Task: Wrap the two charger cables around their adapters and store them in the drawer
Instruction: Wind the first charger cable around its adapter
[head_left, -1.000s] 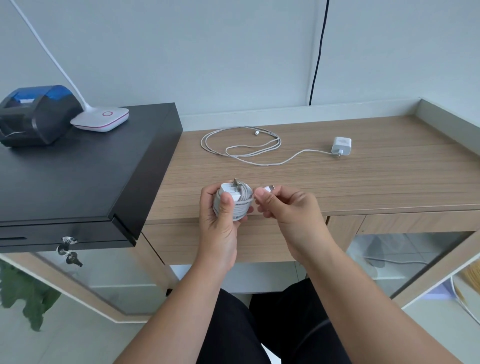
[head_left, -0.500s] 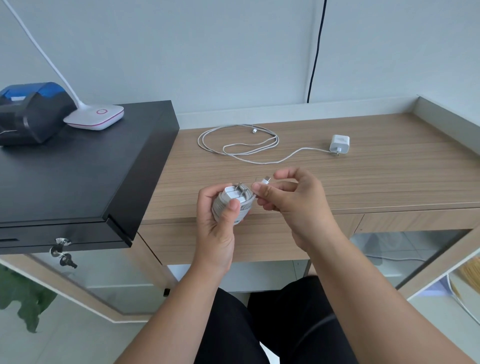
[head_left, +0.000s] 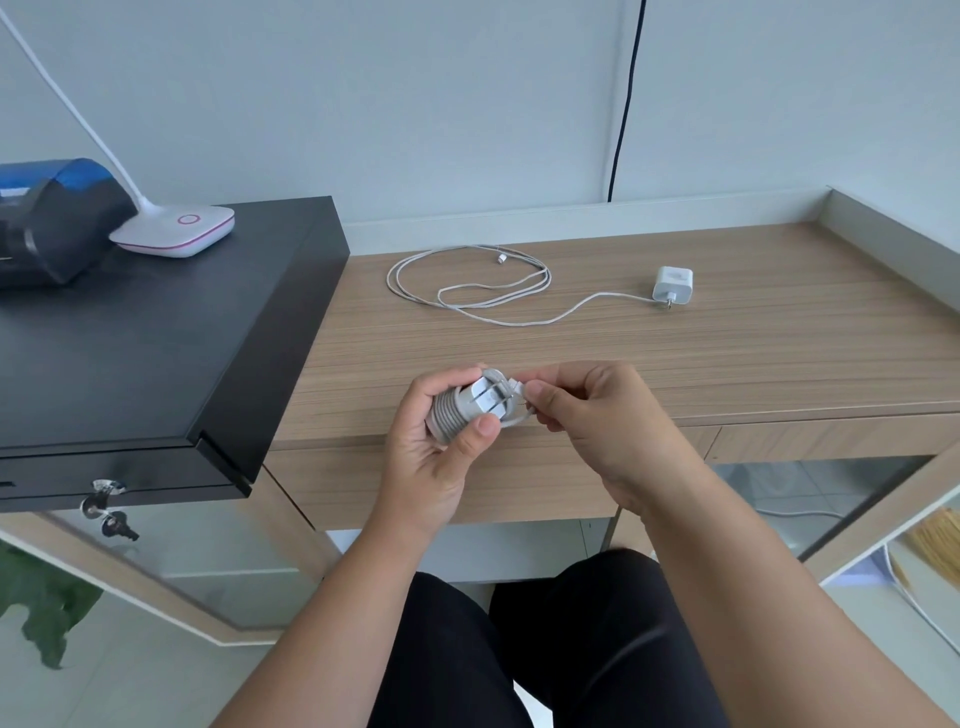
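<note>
My left hand (head_left: 431, 457) grips a white adapter (head_left: 480, 402) with its cable wound in tight turns around the body, prongs facing me. My right hand (head_left: 592, 415) pinches the cable's free end (head_left: 517, 387) right against the adapter's prongs. A second white adapter (head_left: 672, 283) lies on the wooden desk (head_left: 779, 353) at the back right. Its loose white cable (head_left: 467, 291) sprawls in loops to the left of it. The closed drawer front (head_left: 831, 439) runs under the desk edge at the right.
A black cash drawer box (head_left: 156, 353) with keys in its lock (head_left: 106, 506) fills the left side. On it stand a white-and-pink lamp base (head_left: 174, 228) and a dark printer (head_left: 47, 218). A raised ledge borders the desk at the right.
My right hand has brought the cable's free end down from beside the adapter to its prong face. Both hands have shifted slightly toward me, with the adapter's prongs turned more toward me.
</note>
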